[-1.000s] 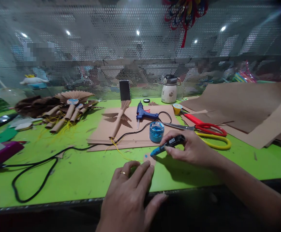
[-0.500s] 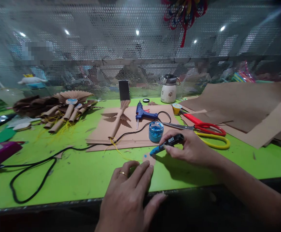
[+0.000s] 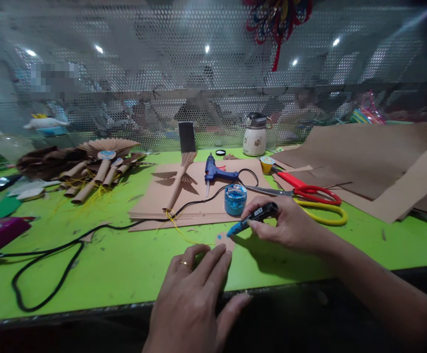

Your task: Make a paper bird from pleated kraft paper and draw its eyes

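Note:
A small round piece of brown paper (image 3: 225, 241) lies on the green table (image 3: 117, 274) with two blue dots on it. My left hand (image 3: 198, 289) presses its near edge with the fingertips, fingers stretched out and a ring on one of them. A black marker (image 3: 259, 216) with a blue-stained tip sits between the fingers of my right hand (image 3: 287, 225), its tip touching or just over the right-hand dot. Just behind stands an open glass jar of blue paint (image 3: 235, 200). The lower part of the disc is hidden under my left fingers.
A stack of brown paper (image 3: 150, 206) carries a blue glue gun (image 3: 216, 169) and a pleated paper figure (image 3: 178, 184). Scissors (image 3: 309, 193) lie to the right. Paper tubes (image 3: 91, 184) are heaped left, near a black cord (image 3: 51, 254). A white flask (image 3: 254, 137) stands behind.
The blue dot under the marker tip shows more clearly now. Both hands keep nearly the same pose, and the whole view has shifted slightly.

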`<state>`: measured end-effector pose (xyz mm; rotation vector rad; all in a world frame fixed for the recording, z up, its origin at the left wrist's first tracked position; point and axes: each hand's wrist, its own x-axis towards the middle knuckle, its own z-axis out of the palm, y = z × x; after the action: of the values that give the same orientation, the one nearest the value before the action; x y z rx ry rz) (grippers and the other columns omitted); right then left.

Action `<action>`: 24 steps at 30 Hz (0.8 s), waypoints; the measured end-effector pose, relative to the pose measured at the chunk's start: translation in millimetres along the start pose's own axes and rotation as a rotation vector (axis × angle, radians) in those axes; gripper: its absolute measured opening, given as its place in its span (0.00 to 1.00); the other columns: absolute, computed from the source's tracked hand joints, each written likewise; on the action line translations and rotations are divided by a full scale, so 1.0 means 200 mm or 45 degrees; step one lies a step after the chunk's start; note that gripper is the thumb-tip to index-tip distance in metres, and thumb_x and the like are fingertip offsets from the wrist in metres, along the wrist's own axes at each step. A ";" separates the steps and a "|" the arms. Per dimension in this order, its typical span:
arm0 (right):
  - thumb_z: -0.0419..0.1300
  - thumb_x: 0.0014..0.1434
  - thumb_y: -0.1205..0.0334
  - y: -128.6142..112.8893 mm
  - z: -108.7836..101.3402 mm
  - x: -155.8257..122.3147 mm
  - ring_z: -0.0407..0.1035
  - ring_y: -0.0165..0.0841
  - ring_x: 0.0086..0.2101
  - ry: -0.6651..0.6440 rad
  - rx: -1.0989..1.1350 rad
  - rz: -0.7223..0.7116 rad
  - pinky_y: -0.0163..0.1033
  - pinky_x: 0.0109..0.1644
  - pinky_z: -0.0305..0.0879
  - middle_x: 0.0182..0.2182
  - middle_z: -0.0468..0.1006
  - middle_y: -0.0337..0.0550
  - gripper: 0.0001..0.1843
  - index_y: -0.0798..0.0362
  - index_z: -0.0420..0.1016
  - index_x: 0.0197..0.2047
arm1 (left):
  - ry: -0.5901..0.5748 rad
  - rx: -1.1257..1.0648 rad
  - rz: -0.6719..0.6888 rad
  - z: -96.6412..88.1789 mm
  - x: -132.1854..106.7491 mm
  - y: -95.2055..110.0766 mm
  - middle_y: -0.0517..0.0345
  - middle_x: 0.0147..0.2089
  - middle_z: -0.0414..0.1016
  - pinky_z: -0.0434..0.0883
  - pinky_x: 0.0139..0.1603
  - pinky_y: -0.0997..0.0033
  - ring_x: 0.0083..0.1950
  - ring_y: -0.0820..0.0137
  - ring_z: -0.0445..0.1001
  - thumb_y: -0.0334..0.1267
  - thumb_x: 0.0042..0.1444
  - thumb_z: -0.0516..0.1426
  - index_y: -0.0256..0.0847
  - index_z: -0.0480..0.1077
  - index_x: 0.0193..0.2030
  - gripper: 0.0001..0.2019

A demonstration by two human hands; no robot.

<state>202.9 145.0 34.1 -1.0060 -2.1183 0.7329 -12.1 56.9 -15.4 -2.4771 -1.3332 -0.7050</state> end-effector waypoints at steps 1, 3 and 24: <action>0.59 0.53 0.67 0.00 0.00 0.00 0.71 0.33 0.33 -0.005 -0.002 -0.006 0.35 0.33 0.66 0.29 0.77 0.42 0.07 0.54 0.77 0.36 | 0.001 0.002 0.004 0.00 0.00 0.00 0.59 0.59 0.72 0.67 0.49 0.55 0.53 0.57 0.67 0.50 0.57 0.58 0.44 0.67 0.61 0.26; 0.59 0.53 0.67 0.00 -0.01 0.00 0.71 0.33 0.33 -0.018 -0.006 -0.020 0.34 0.33 0.66 0.29 0.77 0.42 0.07 0.54 0.77 0.36 | 0.002 0.006 0.001 0.00 0.00 0.00 0.59 0.59 0.72 0.67 0.49 0.55 0.53 0.57 0.67 0.50 0.57 0.58 0.44 0.66 0.61 0.26; 0.59 0.54 0.63 0.06 -0.08 0.09 0.62 0.28 0.19 0.645 0.572 0.050 0.34 0.24 0.60 0.16 0.69 0.33 0.03 0.53 0.72 0.33 | 0.029 -0.003 0.013 0.01 -0.01 -0.02 0.60 0.59 0.72 0.68 0.49 0.56 0.53 0.57 0.67 0.50 0.58 0.57 0.44 0.67 0.60 0.25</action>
<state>211.4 169.2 41.3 -0.8704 -1.4229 0.8229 -14.7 58.3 -17.2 -2.4684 -1.3120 -0.7309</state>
